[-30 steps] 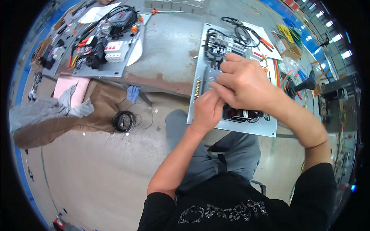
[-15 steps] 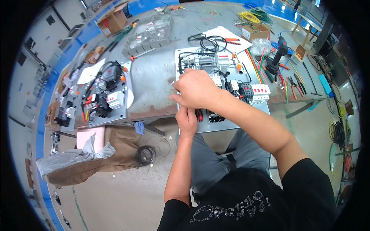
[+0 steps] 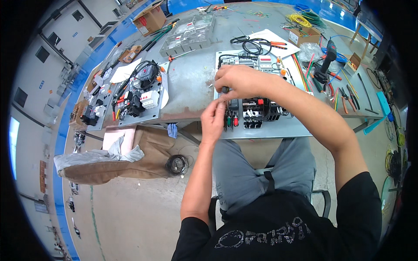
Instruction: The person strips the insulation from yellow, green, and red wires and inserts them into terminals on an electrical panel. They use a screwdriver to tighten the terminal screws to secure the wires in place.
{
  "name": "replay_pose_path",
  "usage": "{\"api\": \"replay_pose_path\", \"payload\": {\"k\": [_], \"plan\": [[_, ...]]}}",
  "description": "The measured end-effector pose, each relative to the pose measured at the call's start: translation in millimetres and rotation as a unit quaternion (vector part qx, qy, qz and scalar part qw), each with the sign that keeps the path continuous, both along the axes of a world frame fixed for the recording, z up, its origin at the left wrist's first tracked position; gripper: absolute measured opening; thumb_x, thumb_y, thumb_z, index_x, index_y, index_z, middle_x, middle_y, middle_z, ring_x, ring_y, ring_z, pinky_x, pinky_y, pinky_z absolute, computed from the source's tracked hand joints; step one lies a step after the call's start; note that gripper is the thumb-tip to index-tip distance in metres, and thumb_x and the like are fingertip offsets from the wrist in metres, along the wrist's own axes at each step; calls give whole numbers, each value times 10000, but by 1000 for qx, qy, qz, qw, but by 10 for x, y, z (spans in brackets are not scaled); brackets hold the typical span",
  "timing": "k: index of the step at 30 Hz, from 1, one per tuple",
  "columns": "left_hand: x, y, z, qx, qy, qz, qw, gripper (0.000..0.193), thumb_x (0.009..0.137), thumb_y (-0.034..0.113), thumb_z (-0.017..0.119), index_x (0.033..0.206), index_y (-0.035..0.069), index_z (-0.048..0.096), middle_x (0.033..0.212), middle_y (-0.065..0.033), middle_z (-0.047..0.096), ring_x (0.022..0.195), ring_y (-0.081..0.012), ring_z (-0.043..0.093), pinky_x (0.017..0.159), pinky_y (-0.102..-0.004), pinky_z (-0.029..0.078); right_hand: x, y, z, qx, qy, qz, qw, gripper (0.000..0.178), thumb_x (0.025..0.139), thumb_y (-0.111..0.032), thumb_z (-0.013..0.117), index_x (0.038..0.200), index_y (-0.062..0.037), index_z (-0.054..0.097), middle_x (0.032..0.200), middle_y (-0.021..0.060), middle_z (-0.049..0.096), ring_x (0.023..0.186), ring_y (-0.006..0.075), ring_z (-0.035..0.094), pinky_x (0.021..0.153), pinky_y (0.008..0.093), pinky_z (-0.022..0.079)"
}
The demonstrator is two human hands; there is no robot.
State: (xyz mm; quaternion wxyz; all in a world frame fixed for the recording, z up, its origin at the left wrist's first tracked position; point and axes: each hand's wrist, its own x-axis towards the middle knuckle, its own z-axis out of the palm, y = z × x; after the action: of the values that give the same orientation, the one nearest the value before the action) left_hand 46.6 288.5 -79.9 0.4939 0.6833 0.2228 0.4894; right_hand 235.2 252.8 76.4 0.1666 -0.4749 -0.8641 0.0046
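My right hand [image 3: 244, 81] is closed around what looks like a dark-handled screwdriver [image 3: 225, 89]; only the handle's rounded end shows between the fingers. Just below, my left hand [image 3: 212, 122] is pinched, its fingertips close under the right hand; what they hold is hidden. Both are over the left part of a metal mounting plate [image 3: 278, 130] fitted with electrical parts. On it are a black contactor-like block with a red button [image 3: 261, 102], green and red push-button parts [image 3: 231, 121] and a white breaker [image 3: 264, 61] at the back. My right forearm covers part of the plate.
Another wired plate [image 3: 152, 114] lies to the left, with a clear compartment box [image 3: 187, 37] behind it. Black cable [image 3: 250, 43] lies beyond my plate. A cordless drill [image 3: 328, 61], pliers [image 3: 348, 99] and coloured wires stand at right. A draped chair [image 3: 109, 167] is below left.
The view has shifted, so the bench appears further right and lower. My right hand has tilted, showing the dark handle end, and more of the plate's front parts show between my arms.
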Motion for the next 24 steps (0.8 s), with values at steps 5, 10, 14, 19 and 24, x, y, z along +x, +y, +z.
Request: {"api": "replay_pose_path", "payload": {"k": [5,10,14,19,24], "plan": [[-60,860,92,79,171,171,967,281,998,195,679,1195,7,747,1026,-187,777,928,-279,748,852,-385,563,-127,36,239,-85,-117,-24,989,257,835,-291,831,912,-64,737,931,81,694,1019,318,671,838,465,555],[213,1590,-318,90,337,108,931,372,927,246,757,1260,80,757,1114,-187,760,1029,-353,726,919,-450,562,-145,-168,270,104,-74,51,990,230,833,-282,826,858,-77,725,864,81,664,922,299,683,777,463,557],[312,1727,-447,124,427,144,884,374,901,248,773,1263,157,768,1191,-193,728,1107,-388,692,950,-477,550,229,-351,519,51,28,-109,992,202,873,-229,818,893,-48,732,862,82,685,851,283,677,753,405,538],[407,1768,-494,147,402,151,891,255,925,209,744,1133,63,767,1113,-192,752,1003,-371,718,906,-435,559,662,-624,333,-84,338,-256,902,299,945,-329,802,962,-31,785,763,21,685,717,83,581,644,275,465],[131,1247,-62,-55,136,3,989,207,995,104,690,1165,-13,712,1015,-133,778,905,-215,734,854,-326,577,722,-728,135,-107,365,-251,890,309,924,-308,841,1040,-34,757,875,-19,680,780,56,560,672,251,448]]}}
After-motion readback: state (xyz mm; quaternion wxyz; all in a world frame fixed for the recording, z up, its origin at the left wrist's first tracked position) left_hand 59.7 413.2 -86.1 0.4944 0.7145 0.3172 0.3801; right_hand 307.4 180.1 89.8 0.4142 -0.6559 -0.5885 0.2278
